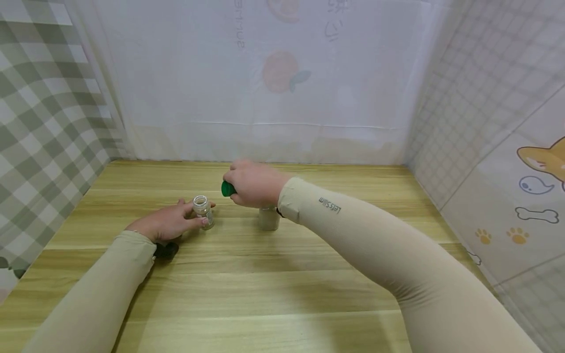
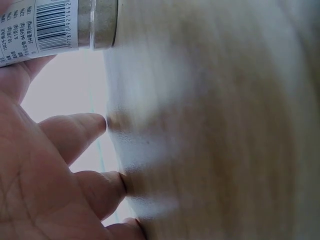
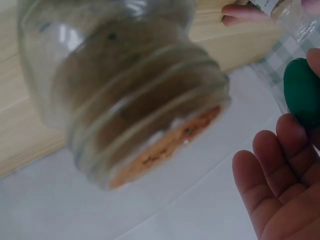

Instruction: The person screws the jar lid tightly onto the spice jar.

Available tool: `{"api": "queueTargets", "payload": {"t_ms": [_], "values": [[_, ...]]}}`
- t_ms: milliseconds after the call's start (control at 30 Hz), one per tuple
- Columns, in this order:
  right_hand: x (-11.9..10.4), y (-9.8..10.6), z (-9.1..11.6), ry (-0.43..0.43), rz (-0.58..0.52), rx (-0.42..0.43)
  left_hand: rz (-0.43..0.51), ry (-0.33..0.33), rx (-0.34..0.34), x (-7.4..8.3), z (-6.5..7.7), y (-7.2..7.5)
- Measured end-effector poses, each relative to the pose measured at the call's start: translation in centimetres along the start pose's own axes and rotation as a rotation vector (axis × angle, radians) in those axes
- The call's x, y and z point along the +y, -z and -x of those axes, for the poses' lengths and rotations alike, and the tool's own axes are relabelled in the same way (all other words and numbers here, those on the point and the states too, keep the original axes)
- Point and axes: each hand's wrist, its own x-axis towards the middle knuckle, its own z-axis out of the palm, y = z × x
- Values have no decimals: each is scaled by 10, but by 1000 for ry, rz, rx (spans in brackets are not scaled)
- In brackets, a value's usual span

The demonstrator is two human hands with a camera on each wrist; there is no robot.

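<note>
In the head view my left hand (image 1: 165, 224) pinches a small clear glass jar (image 1: 203, 212) between thumb and finger; it stands upright on the table, its mouth uncovered. The left wrist view shows its white barcode label (image 2: 54, 25) and some brownish contents near the base. My right hand (image 1: 256, 185) holds a green cap (image 1: 227, 189) by its edge, above the table and to the right of that jar. Below the right wrist stands a second glass jar (image 1: 269, 219), partly hidden by the sleeve. Up close in the right wrist view, this uncapped jar (image 3: 135, 95) contains brownish powder.
The wood-grain table (image 1: 247, 299) runs back to a white curtain (image 1: 198, 98) with fruit prints. Checked cloth (image 1: 48, 98) hangs at the left, and a patterned sheet (image 1: 499, 171) at the right. A dark wrist-worn device (image 1: 166, 250) sits under the left wrist.
</note>
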Motion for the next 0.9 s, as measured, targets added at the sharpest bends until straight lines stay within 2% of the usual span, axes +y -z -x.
{"api": "queueTargets", "payload": {"t_ms": [433, 667, 900], "values": [[-10, -6, -14, 32, 43, -3, -41, -28, 22, -2, -2, 0], [-18, -9, -21, 16, 53, -40, -55, -6, 28, -2, -1, 1], [-22, -12, -25, 5, 81, -43, -64, -6, 31, -2, -2, 1]]}}
